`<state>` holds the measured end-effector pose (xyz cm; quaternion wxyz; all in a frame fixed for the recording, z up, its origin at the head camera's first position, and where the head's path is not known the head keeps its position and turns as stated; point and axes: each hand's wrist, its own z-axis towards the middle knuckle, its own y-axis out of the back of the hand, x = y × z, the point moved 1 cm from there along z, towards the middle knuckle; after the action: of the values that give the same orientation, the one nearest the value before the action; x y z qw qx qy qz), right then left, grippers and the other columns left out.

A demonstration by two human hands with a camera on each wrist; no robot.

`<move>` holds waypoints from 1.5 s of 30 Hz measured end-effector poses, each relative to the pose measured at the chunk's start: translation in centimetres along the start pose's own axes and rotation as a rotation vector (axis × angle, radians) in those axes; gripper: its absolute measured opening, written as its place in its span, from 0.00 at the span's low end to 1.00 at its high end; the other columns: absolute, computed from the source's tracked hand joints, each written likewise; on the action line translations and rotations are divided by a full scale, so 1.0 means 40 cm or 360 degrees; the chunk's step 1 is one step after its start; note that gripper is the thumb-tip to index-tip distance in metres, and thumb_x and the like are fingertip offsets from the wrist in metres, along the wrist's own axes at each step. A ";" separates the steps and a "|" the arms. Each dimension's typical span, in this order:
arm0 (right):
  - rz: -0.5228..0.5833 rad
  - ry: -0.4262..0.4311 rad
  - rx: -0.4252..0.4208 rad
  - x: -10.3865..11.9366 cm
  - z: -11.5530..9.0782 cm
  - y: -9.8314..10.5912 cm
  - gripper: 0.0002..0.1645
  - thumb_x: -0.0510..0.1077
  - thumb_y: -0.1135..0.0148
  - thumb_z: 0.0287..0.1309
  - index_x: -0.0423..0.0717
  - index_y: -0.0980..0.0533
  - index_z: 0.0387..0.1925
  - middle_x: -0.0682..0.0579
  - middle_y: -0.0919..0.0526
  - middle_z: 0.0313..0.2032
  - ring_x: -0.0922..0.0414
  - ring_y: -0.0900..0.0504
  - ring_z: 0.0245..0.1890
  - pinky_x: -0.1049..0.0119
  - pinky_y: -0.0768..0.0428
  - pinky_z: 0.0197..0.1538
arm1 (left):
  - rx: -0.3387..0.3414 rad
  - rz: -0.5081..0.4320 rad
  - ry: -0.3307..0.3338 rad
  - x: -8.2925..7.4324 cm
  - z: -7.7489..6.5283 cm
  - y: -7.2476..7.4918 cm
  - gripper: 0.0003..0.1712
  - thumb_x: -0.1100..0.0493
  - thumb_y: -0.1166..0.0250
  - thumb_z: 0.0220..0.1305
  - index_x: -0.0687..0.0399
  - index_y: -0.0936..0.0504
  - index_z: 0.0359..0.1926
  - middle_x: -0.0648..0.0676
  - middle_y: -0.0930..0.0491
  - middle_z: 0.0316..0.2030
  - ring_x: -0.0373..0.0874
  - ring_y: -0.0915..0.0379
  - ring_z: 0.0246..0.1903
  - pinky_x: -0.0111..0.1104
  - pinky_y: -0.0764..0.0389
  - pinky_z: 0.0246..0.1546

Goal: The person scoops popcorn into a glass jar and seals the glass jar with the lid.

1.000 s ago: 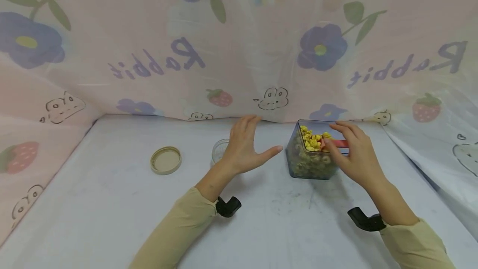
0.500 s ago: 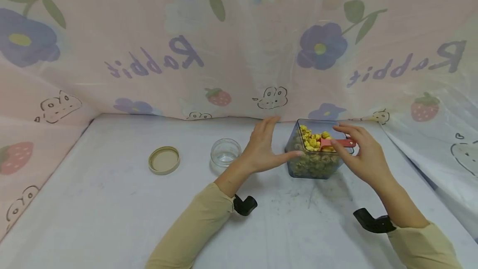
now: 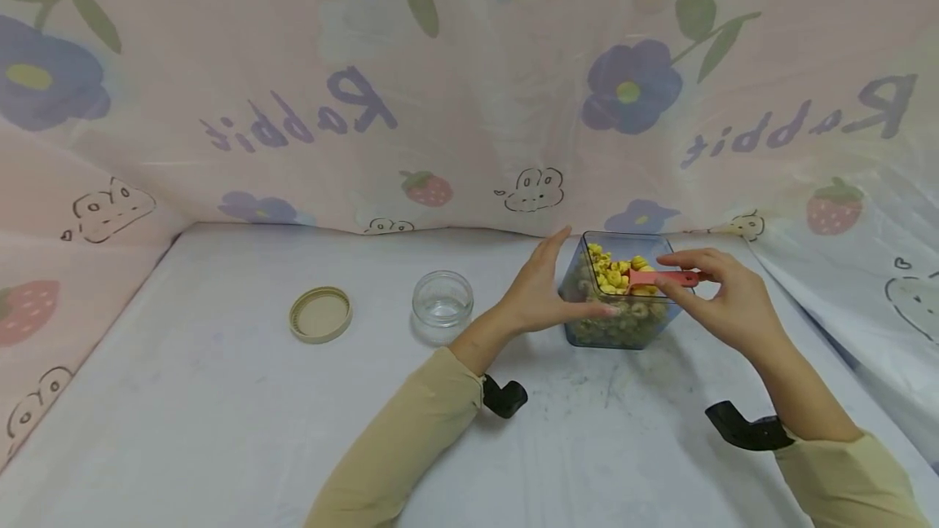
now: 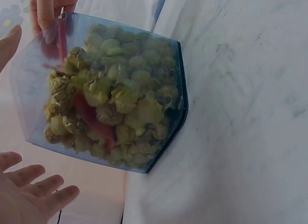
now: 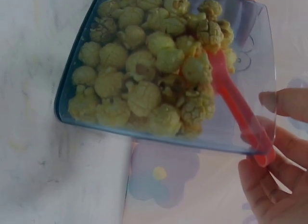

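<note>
A clear bluish square container (image 3: 575, 324) of yellow popcorn (image 3: 612, 275) stands on the table. A red plastic scoop (image 3: 645, 278) leans in it, its lower end partly buried and its handle crossing the right rim. My right hand (image 3: 734, 300) holds the handle end, thumb and fingers around it, as the right wrist view shows at the scoop (image 5: 236, 106). My left hand (image 3: 539, 292) is at the container's left side, fingers spread, thumb across its front. In the left wrist view, gaps show between the left fingers (image 4: 36, 178) and the container wall (image 4: 21, 89).
Left of the container stands a small round glass jar (image 3: 443, 304) without a lid. Farther left, a beige round lid (image 3: 320, 314) lies with its inside up. A patterned curtain (image 3: 469, 104) hangs along the table's back edge.
My left hand has moved right, from in front of the glass jar to the container's side, uncovering the jar. The right hand has shifted slightly right, and more of the scoop's handle shows.
</note>
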<state>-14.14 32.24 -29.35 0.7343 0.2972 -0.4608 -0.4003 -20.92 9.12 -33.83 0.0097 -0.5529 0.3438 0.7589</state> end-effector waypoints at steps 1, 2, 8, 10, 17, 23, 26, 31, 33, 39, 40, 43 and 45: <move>0.0008 -0.0007 0.0013 -0.003 0.001 0.002 0.18 0.45 0.32 0.56 0.44 0.19 0.48 0.42 0.20 0.50 0.74 0.31 0.40 0.75 0.32 0.35 | 0.0003 -0.0005 0.0000 0.000 0.002 -0.001 0.67 0.41 0.24 0.44 0.39 0.59 0.76 0.48 0.55 0.75 0.48 0.52 0.73 0.50 0.38 0.67; 0.0018 -0.0015 0.0028 -0.006 0.003 0.003 0.18 0.45 0.32 0.56 0.45 0.18 0.48 0.42 0.20 0.50 0.78 0.34 0.40 0.75 0.32 0.35 | 0.0006 -0.0011 0.0004 -0.001 0.005 -0.002 0.67 0.41 0.24 0.44 0.39 0.59 0.76 0.47 0.55 0.75 0.48 0.52 0.72 0.50 0.38 0.67; 0.0078 -0.0017 0.0116 -0.023 0.010 0.013 0.19 0.46 0.32 0.56 0.46 0.18 0.49 0.65 0.21 0.46 0.80 0.33 0.39 0.76 0.31 0.35 | 0.0023 -0.0039 0.0025 -0.005 0.015 -0.007 0.67 0.42 0.23 0.43 0.37 0.59 0.76 0.46 0.54 0.75 0.48 0.52 0.73 0.51 0.38 0.67; 0.0099 -0.0015 0.0136 -0.029 0.010 0.016 0.18 0.46 0.32 0.56 0.46 0.18 0.49 0.75 0.26 0.44 0.80 0.32 0.39 0.76 0.31 0.34 | 0.0042 -0.0044 0.0019 -0.005 0.019 -0.010 0.67 0.42 0.23 0.44 0.36 0.59 0.76 0.46 0.55 0.75 0.48 0.53 0.73 0.50 0.39 0.67; 0.0131 -0.0056 0.0240 -0.045 0.015 0.026 0.18 0.46 0.32 0.56 0.48 0.18 0.50 0.79 0.26 0.41 0.79 0.30 0.37 0.71 0.29 0.31 | 0.0094 -0.0042 -0.0025 0.005 0.030 -0.024 0.66 0.44 0.24 0.46 0.39 0.60 0.76 0.47 0.54 0.75 0.46 0.53 0.73 0.48 0.39 0.68; 0.0091 -0.0045 0.0313 -0.049 0.024 0.029 0.18 0.47 0.33 0.57 0.49 0.18 0.50 0.79 0.27 0.43 0.76 0.30 0.37 0.69 0.30 0.30 | 0.0089 -0.0010 -0.0040 0.017 0.038 -0.029 0.65 0.43 0.24 0.46 0.41 0.58 0.76 0.48 0.51 0.74 0.45 0.48 0.71 0.47 0.36 0.66; 0.0097 -0.0029 0.0339 -0.052 0.026 0.029 0.18 0.47 0.34 0.58 0.47 0.18 0.50 0.80 0.27 0.43 0.75 0.30 0.37 0.68 0.30 0.30 | 0.0091 -0.0012 -0.0048 0.022 0.041 -0.031 0.65 0.43 0.24 0.46 0.42 0.57 0.76 0.48 0.50 0.73 0.46 0.45 0.69 0.47 0.34 0.65; 0.0108 -0.0045 0.0383 -0.056 0.037 0.033 0.18 0.47 0.33 0.57 0.49 0.18 0.50 0.75 0.24 0.41 0.73 0.29 0.37 0.69 0.29 0.30 | 0.0094 -0.0047 -0.0068 0.024 0.045 -0.028 0.64 0.45 0.23 0.46 0.43 0.56 0.76 0.48 0.51 0.73 0.45 0.43 0.68 0.46 0.32 0.63; 0.0105 -0.0048 0.0399 -0.056 0.041 0.035 0.18 0.46 0.33 0.57 0.48 0.18 0.50 0.71 0.23 0.41 0.73 0.30 0.38 0.69 0.30 0.30 | 0.0097 -0.0060 -0.0064 0.024 0.046 -0.027 0.64 0.45 0.23 0.46 0.42 0.56 0.76 0.48 0.51 0.73 0.44 0.43 0.68 0.45 0.32 0.63; 0.0054 -0.0089 0.0436 -0.053 0.048 0.036 0.18 0.48 0.33 0.58 0.46 0.18 0.48 0.53 0.20 0.43 0.69 0.31 0.35 0.68 0.31 0.29 | 0.0107 -0.0085 -0.0050 0.025 0.048 -0.029 0.63 0.46 0.23 0.46 0.41 0.56 0.75 0.48 0.51 0.72 0.44 0.42 0.67 0.46 0.31 0.62; 0.0040 -0.0101 0.0437 -0.055 0.048 0.034 0.18 0.48 0.33 0.58 0.46 0.18 0.48 0.51 0.20 0.43 0.69 0.31 0.35 0.68 0.30 0.29 | 0.0111 -0.0093 -0.0050 0.025 0.048 -0.030 0.63 0.46 0.23 0.46 0.41 0.56 0.75 0.48 0.51 0.72 0.44 0.42 0.67 0.45 0.31 0.62; 0.0028 -0.0131 0.0429 -0.059 0.045 0.032 0.18 0.50 0.33 0.57 0.48 0.18 0.48 0.50 0.20 0.43 0.70 0.31 0.36 0.68 0.30 0.31 | 0.0114 -0.0108 -0.0043 0.026 0.048 -0.032 0.63 0.46 0.23 0.46 0.40 0.56 0.75 0.48 0.51 0.72 0.45 0.42 0.67 0.45 0.30 0.62; 0.0038 -0.0133 0.0405 -0.063 0.042 0.030 0.18 0.50 0.33 0.57 0.49 0.17 0.48 0.55 0.20 0.41 0.71 0.30 0.36 0.68 0.30 0.31 | 0.0116 -0.0122 -0.0041 0.027 0.048 -0.034 0.63 0.46 0.23 0.46 0.40 0.56 0.75 0.48 0.51 0.72 0.45 0.42 0.67 0.45 0.30 0.61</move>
<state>-15.93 34.92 -28.82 0.6755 0.3656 -0.5415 -0.3419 -22.41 10.77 -35.16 0.0633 -0.5551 0.3496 0.7521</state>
